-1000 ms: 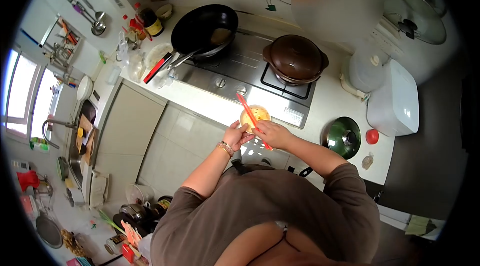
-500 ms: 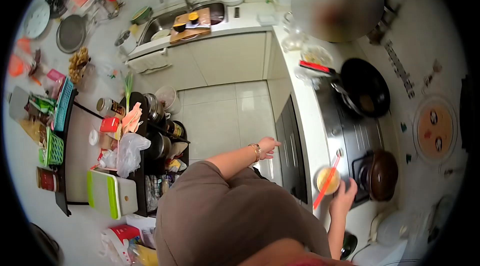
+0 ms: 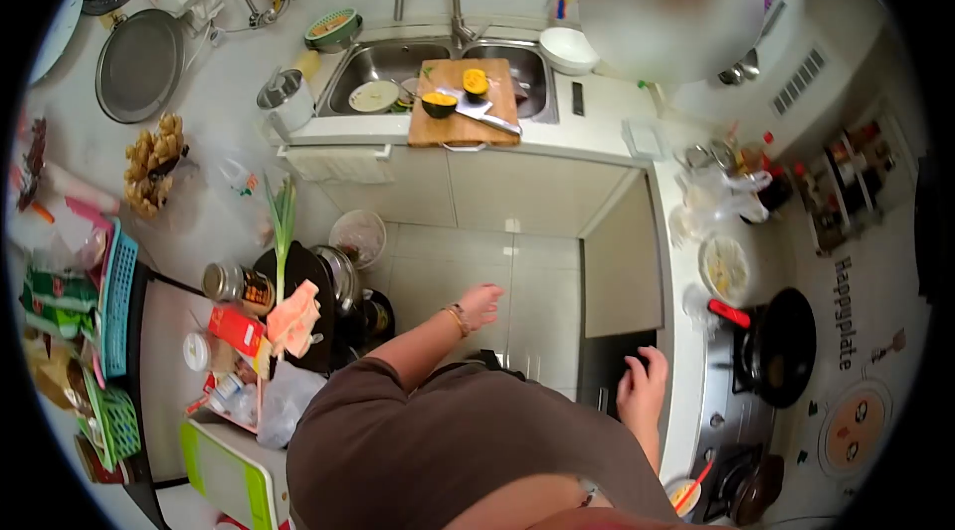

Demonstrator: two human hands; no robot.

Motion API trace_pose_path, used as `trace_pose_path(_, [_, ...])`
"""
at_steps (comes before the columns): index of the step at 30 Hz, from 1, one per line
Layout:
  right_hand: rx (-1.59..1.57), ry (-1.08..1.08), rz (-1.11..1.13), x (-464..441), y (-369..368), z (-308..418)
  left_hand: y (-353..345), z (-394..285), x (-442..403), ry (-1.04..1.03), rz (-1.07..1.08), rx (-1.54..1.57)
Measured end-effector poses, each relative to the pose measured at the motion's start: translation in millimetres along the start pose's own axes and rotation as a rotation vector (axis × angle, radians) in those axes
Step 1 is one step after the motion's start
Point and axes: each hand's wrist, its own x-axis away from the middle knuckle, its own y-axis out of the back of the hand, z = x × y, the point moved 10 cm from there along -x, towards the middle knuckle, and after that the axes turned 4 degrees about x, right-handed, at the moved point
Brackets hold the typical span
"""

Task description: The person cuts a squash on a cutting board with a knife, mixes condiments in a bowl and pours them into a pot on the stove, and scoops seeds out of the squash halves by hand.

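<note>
My left hand [image 3: 481,306], with a bracelet at its wrist, hangs over the floor in front of my body, fingers loosely apart and holding nothing. My right hand [image 3: 642,386] is beside the right counter edge, empty, with its fingers slightly bent and spread. Below it on that counter, a small bowl [image 3: 682,498] of yellowish food has a red utensil [image 3: 698,482] resting in it. Ahead, a wooden cutting board [image 3: 438,134] lies across the sink [image 3: 378,60]. It carries two cut pumpkin pieces [image 3: 476,82] and a knife [image 3: 489,121].
A black pan [image 3: 786,351] with a red handle sits on the stove [image 3: 731,421] at right, near a brown lidded pot [image 3: 761,490]. Shelving at left holds jars [image 3: 234,286], a leek [image 3: 284,221] and bags. A bin [image 3: 358,236] stands below the sink counter.
My view has turned towards the sink and board. My right hand has left the bowl with the red utensil and moved to the counter edge. My left hand's pointing fingers have loosened.
</note>
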Motion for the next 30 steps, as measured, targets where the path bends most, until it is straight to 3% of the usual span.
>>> trace_pose_path(5, [-0.099, 0.149, 0.216, -128, -100, 41, 102, -137, -16, -0.164, -0.199, 0.216])
trace_pose_path(13, [-0.309, 0.368, 0.31, -347, -251, 71, 127, -337, -55, -0.456, -0.211, 0.385])
trace_pose_path(17, [-0.395, 0.381, 0.311, -441, -335, 98, 125, -400, -84, -0.484, -0.368, 0.189])
trace_pose_path(20, [-0.255, 0.424, 0.357, -486, -388, 121, 145, -447, -113, -0.781, -0.657, -0.318])
trace_pose_path(23, [-0.132, 0.548, 0.331, -501, -412, 146, 119, -474, -102, -0.811, -0.783, -0.598])
trace_pose_path(27, [-0.091, 0.49, 0.283, -503, -450, 141, 106, -485, -117, -0.872, -0.696, -0.764])
trace_pose_path(30, [-0.2, 0.308, 0.389, -516, -438, 140, 130, -487, -116, -0.865, -0.456, -0.422])
